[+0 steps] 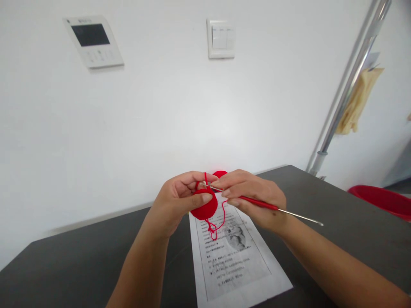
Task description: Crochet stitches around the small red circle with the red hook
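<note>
My left hand [186,196] pinches a round red crocheted piece [204,208] between thumb and fingers, with a strand of red yarn [206,179] running up over the index finger. A crochet hook [261,203] with a red grip and metal ends lies in the closed fingers of my right hand [253,194]. Its tip meets the upper edge of the piece, by the left fingertips. Loose red yarn [221,223] dangles in a small tangle below the piece. Behind the hands, partly hidden, sits another red, rounded thing [220,173], perhaps a yarn ball.
A printed sheet [237,273] with text and a picture lies on the dark table [96,265]. The white wall behind carries an intercom panel [96,42] and a switch [222,39]. At right stand a metal pole [349,90], a hanging yellowish cloth [359,102] and a red tub [382,200].
</note>
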{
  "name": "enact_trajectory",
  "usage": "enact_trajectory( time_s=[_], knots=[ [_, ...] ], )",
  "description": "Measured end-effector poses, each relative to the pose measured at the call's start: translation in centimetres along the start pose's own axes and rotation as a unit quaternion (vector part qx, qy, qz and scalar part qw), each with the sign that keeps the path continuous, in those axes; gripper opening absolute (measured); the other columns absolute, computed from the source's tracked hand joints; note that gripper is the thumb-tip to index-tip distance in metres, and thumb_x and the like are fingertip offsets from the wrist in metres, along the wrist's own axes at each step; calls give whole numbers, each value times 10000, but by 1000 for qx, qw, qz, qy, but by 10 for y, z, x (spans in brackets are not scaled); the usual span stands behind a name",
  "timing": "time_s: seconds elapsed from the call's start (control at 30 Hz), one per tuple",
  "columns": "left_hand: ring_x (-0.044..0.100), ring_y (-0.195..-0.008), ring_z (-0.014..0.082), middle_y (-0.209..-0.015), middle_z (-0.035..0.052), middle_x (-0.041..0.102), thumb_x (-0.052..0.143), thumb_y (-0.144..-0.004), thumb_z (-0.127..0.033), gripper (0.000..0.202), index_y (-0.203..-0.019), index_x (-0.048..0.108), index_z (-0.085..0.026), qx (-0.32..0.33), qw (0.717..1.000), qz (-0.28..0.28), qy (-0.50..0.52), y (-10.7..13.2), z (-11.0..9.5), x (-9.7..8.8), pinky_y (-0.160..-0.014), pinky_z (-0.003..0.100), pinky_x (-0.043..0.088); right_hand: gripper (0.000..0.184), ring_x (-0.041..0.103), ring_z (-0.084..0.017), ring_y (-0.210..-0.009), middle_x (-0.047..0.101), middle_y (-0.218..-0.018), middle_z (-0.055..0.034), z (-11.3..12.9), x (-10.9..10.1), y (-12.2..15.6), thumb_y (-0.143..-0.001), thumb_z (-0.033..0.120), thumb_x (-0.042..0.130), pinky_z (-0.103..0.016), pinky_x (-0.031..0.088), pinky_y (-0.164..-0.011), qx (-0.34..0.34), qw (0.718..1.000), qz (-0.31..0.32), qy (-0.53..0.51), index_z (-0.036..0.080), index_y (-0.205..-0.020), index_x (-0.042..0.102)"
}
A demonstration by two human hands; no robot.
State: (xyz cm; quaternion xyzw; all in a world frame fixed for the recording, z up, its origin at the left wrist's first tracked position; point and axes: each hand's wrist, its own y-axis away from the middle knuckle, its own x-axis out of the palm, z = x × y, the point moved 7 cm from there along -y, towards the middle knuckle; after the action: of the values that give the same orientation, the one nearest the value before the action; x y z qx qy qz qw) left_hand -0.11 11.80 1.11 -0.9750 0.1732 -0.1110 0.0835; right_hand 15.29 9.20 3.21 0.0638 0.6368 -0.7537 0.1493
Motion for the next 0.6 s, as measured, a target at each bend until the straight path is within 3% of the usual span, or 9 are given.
enact_trajectory(
  time_s=[0.17, 0.27, 0.4, 0.5, 0.6],
  knots=[
    [700, -717, 131, -730, 17, 777, 892, -660, -168, 262, -906, 819, -220, 7, 1000, -14, -18, 2, -4, 4, -678, 202, 537, 162, 705, -184, -1147, 762, -1177, -138, 2, 3, -2, -990, 157, 575, -389, 580, -990, -28, 998, 57, 27, 187, -1097, 692],
    [708, -733, 142, -733, 18, 781, 889, -656, -159, 257, -896, 821, -220, 21, 999, -35, -30, 3, -7, 2, -683, 210, 548, 163, 721, -164, -1110, 775, -1152, -88, -8, -1, -1, -971, 160, 624, -342, 592, -971, 56, 997, 27, -37, 221, -1090, 717],
    [704, -746, 129, -794, 22, 794, 836, -717, -169, 176, -885, 827, -220, 46, 996, -64, -46, 3, -9, -4, -698, 200, 546, 112, 756, -167, -1031, 803, -1057, -45, -22, -5, 3, -945, 217, 682, -313, 621, -912, 160, 970, -35, -178, 242, -1014, 766],
    [663, -686, 91, -774, 5, 783, 828, -694, -141, 123, -796, 821, -209, 66, 993, -91, -48, 3, -11, -7, -645, 159, 512, 84, 766, -164, -1002, 813, -1018, -34, -29, -4, 4, -923, 243, 714, -300, 631, -892, 196, 950, -51, -236, 241, -973, 781],
    [630, -641, 71, -703, -13, 753, 828, -677, -121, 119, -764, 813, -200, 65, 993, -87, -46, 1, -11, -6, -614, 144, 488, 80, 763, -148, -988, 813, -1013, -29, -31, -4, 3, -916, 254, 723, -275, 626, -879, 200, 950, -46, -237, 249, -964, 787]
  ],
)
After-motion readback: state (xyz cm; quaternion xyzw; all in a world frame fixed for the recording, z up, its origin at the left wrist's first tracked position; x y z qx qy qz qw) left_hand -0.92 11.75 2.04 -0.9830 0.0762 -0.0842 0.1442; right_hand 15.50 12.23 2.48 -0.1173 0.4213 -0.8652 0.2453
